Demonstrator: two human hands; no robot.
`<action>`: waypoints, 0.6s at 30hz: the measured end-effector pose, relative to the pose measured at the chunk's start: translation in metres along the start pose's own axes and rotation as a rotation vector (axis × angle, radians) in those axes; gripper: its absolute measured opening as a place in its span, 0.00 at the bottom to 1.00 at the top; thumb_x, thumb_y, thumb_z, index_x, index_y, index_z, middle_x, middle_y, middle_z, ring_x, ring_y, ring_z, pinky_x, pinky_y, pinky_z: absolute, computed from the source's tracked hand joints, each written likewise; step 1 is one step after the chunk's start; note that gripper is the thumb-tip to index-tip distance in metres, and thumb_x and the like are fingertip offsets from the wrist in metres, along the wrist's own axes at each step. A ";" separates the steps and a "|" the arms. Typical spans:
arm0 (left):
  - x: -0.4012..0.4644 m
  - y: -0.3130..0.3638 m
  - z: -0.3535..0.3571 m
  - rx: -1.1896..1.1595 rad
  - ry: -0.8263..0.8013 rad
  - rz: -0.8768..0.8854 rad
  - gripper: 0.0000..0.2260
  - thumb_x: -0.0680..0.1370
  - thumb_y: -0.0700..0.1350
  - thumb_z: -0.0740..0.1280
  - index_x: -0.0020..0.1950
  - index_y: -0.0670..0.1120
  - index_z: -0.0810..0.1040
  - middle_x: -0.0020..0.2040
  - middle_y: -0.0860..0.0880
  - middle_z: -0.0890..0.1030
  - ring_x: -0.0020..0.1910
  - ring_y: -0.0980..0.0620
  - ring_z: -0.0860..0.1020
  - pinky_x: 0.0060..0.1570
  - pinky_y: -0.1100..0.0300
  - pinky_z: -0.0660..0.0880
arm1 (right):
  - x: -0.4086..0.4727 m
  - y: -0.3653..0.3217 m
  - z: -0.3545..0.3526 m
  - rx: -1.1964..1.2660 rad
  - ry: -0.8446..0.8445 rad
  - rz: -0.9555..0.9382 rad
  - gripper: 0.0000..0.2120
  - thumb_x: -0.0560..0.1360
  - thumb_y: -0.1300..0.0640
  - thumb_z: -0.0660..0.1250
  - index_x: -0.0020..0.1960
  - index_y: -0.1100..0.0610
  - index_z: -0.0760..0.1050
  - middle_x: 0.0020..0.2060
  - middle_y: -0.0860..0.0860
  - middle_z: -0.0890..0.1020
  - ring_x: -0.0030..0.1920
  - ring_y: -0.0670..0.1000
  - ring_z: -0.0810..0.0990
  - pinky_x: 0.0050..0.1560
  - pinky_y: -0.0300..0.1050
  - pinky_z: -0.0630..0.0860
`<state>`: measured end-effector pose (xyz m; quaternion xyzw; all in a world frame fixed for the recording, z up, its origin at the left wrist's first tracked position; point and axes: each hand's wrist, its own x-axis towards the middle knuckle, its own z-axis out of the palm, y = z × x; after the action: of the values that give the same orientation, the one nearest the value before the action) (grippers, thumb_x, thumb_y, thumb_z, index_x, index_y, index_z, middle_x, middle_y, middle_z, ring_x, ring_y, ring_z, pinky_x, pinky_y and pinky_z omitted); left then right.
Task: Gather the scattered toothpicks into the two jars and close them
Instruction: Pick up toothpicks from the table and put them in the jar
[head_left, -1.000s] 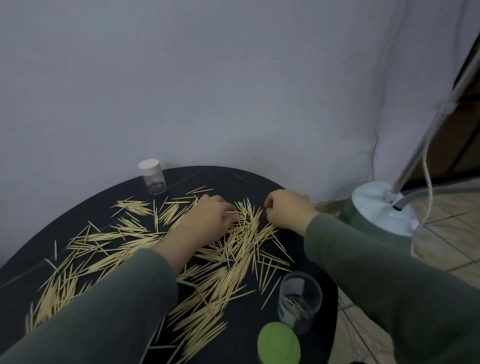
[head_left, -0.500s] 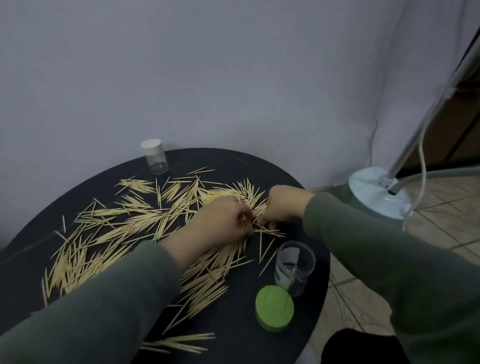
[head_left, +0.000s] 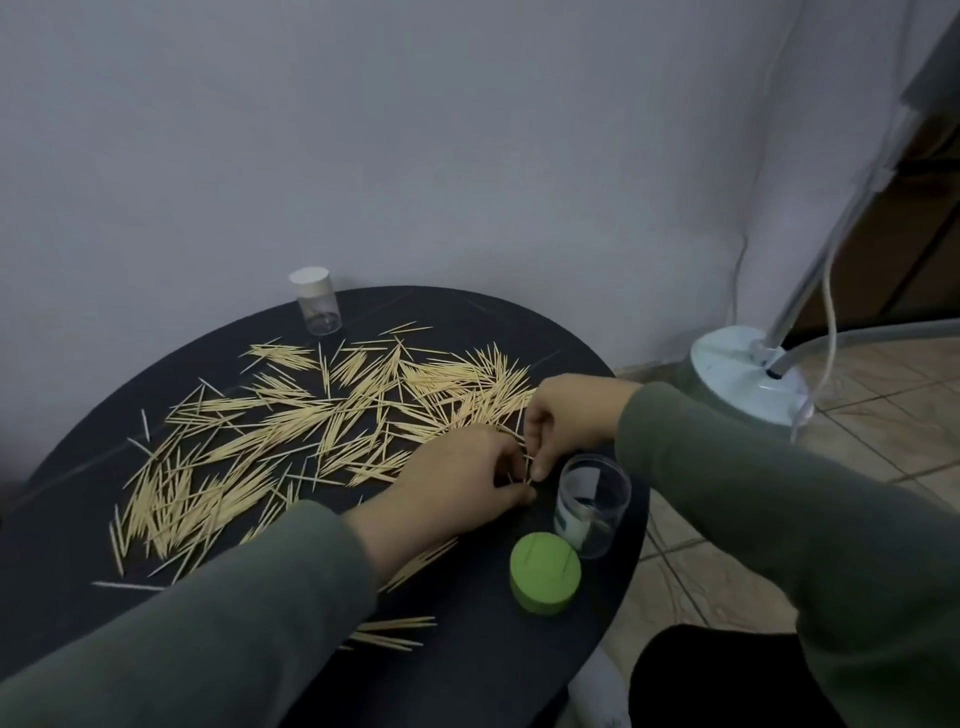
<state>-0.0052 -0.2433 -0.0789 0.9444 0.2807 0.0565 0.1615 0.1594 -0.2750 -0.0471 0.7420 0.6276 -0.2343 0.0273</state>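
Observation:
Pale wooden toothpicks (head_left: 291, 426) lie scattered across a round black table (head_left: 467, 322). Near the right edge stands an open clear jar (head_left: 592, 504), with its green lid (head_left: 544, 577) lying just in front of it. A second clear jar with a white lid (head_left: 316, 301) stands closed at the back. My left hand (head_left: 457, 483) and my right hand (head_left: 563, 415) meet just left of the open jar. Both pinch a small bunch of toothpicks (head_left: 524, 465) between their fingertips. My left forearm hides some toothpicks.
A white round appliance base (head_left: 748, 379) with a pole, hose and cable stands on the tiled floor right of the table. A grey wall runs close behind the table. A dark shape (head_left: 701, 675) lies at the bottom right.
Both hands slid from the middle of the pile toward the open jar, gathering toothpicks between them. The view shifted back, showing more of the table's near side.

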 end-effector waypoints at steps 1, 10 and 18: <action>0.000 -0.003 -0.001 0.018 0.023 -0.017 0.09 0.75 0.57 0.69 0.50 0.54 0.78 0.47 0.56 0.76 0.48 0.55 0.75 0.47 0.59 0.74 | 0.002 -0.001 0.001 0.018 0.022 -0.033 0.08 0.65 0.51 0.79 0.39 0.49 0.80 0.34 0.44 0.81 0.39 0.45 0.79 0.46 0.43 0.78; -0.007 -0.006 -0.017 -0.074 0.036 -0.015 0.08 0.76 0.50 0.68 0.54 0.55 0.77 0.53 0.56 0.75 0.53 0.57 0.75 0.55 0.59 0.73 | 0.002 0.011 -0.004 0.022 0.120 -0.121 0.09 0.66 0.50 0.78 0.41 0.47 0.78 0.36 0.43 0.78 0.39 0.43 0.77 0.42 0.39 0.73; -0.027 0.018 -0.012 -0.593 -0.224 0.154 0.38 0.64 0.55 0.79 0.71 0.60 0.66 0.64 0.62 0.72 0.61 0.64 0.72 0.63 0.62 0.70 | -0.002 0.036 0.013 0.070 0.259 -0.199 0.12 0.73 0.49 0.70 0.56 0.44 0.77 0.41 0.41 0.79 0.36 0.37 0.72 0.38 0.33 0.65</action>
<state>-0.0208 -0.2693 -0.0622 0.8749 0.1603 0.0437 0.4548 0.1891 -0.2886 -0.0668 0.7008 0.6876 -0.1599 -0.1028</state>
